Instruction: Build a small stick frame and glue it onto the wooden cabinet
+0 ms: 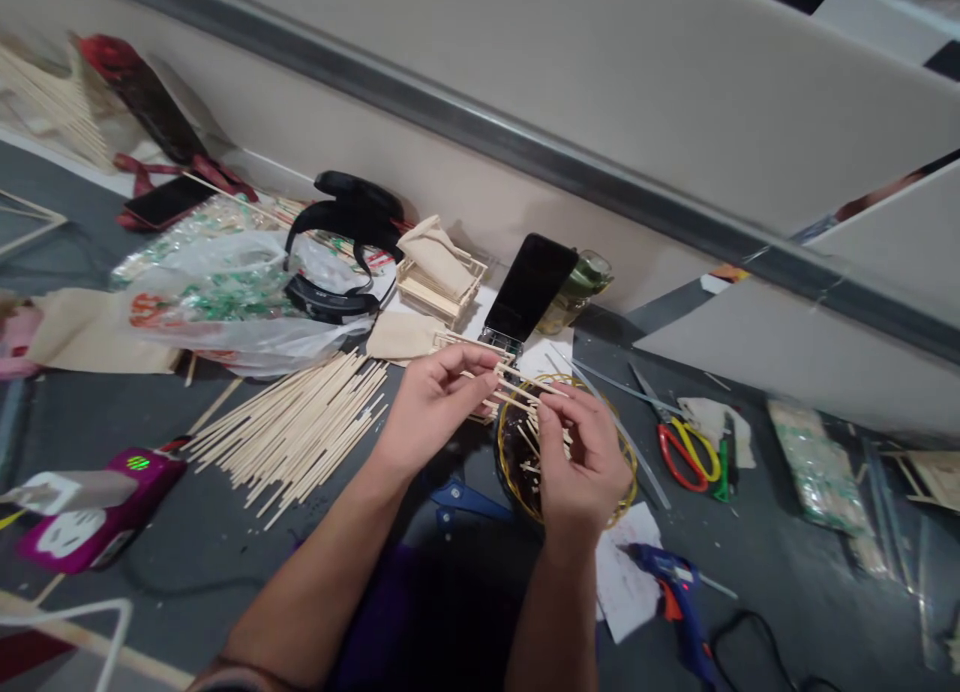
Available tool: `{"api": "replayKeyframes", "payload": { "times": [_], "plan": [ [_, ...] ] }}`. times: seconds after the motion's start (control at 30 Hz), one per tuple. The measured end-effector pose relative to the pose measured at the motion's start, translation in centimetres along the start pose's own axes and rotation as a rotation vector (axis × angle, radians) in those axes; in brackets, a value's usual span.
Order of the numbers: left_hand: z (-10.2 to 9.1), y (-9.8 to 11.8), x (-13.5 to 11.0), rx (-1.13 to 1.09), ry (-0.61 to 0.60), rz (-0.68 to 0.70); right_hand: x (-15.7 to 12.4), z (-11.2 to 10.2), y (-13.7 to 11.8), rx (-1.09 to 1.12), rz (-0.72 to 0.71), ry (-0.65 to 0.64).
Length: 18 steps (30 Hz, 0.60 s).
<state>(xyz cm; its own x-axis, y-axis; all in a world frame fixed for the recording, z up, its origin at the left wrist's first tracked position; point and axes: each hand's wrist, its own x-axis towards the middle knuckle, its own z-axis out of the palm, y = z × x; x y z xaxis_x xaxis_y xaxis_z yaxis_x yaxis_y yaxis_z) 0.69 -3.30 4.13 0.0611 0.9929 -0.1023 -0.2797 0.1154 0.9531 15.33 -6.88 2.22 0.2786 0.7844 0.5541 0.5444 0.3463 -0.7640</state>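
The fingers [471,369] of the left hand [431,402] are closed on a small frame of thin wooden sticks [501,375]. The right hand [581,462] pinches its other end, just above a gold-rimmed bowl [501,447]. A pile of loose sticks [292,432] lies further left.

A dark grey floor [750,572] spreads beneath and around the left hand [431,402] and the right hand [581,467]. Beyond both hands rises a pale beige wall [600,72]. A grey metal strip [525,157] crosses it on a slant, from far left of the left hand to far right of the right hand. To the right of the right hand, a pale grey panel [787,362] meets the floor. The light is soft and even.
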Motion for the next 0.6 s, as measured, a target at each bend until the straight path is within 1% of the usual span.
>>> {"api": "replayKeyframes", "payload": {
  "times": [0.2,0.33,0.4,0.5,0.6],
  "plan": [
    [0.1,0.2,-0.4,-0.016,-0.030,0.026,0.1,-0.1,-0.3,-0.020,-0.009,0.026],
    [0.1,0.1,-0.3,0.008,0.002,0.041,-0.1,0.1,-0.5,-0.003,0.018,0.028],
    [0.1,-0.1,-0.2,0.022,0.026,0.055,-0.2,0.5,-0.5,0.087,0.112,0.048],
    [0.1,-0.3,0.0,0.026,0.065,0.070,-0.3,1.0,-0.3,0.289,0.297,0.083],
    [0.1,-0.3,0.0,0.021,0.089,0.085,-0.2,1.1,0.1,0.401,0.429,0.051]
  ]
}}
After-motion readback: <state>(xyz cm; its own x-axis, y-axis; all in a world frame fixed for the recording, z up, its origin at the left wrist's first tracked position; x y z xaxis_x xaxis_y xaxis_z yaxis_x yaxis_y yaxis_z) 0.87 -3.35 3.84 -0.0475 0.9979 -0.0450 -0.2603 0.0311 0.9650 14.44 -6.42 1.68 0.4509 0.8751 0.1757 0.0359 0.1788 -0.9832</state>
